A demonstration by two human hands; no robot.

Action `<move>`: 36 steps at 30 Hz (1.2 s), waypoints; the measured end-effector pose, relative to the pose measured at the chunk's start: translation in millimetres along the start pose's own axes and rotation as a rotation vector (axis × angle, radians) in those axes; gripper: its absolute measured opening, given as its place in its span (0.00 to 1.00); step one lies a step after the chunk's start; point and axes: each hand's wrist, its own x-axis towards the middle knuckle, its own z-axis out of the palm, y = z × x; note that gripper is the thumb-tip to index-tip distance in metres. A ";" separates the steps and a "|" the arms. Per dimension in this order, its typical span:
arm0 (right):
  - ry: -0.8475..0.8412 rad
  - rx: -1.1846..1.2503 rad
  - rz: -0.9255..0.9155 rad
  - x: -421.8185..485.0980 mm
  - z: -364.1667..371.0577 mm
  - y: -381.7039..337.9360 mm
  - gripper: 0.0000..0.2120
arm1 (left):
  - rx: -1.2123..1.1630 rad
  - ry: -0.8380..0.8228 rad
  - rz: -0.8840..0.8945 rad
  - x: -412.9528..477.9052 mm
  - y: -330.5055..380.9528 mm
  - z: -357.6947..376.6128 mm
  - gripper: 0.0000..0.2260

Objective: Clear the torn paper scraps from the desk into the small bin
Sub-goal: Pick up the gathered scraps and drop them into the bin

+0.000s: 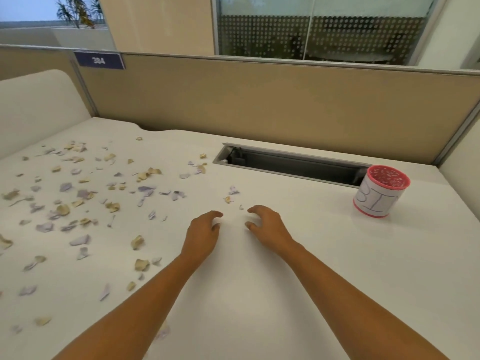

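Neither hand holds anything that I can see: the left hand (202, 231) and the right hand (268, 227) sit side by side over the desk (259, 294), fingers loosely curled like claws, tips down toward the white top and turned in toward each other. Whether the tips touch the surface cannot be told.

Just beyond the fingertips lie the closest paper scraps (227, 199), a few small tan, white and lilac bits. The main spread lies well off to the left of the left hand, reaching from beside its forearm out to the far side of the desk.

These pieces look very light, thin and limp, many curled at the edges. They will likely slide on the smooth top and scatter with a quick move. Pinching each by a lifted edge should work, though raking them into a heap with cupped fingers and lifting the heap between both palms seems the better hold.

Off to the right of the right hand, and a little farther out, the small bin (380, 196) stands upright, well apart from the scraps. Past both hands a cable slot (298, 166) lies open, where swept scraps could fall in.
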 end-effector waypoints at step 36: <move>-0.014 -0.609 0.016 -15.0 70.6 -53.5 0.25 | 0.166 -0.383 0.051 -46.3 -132.8 -103.9 0.29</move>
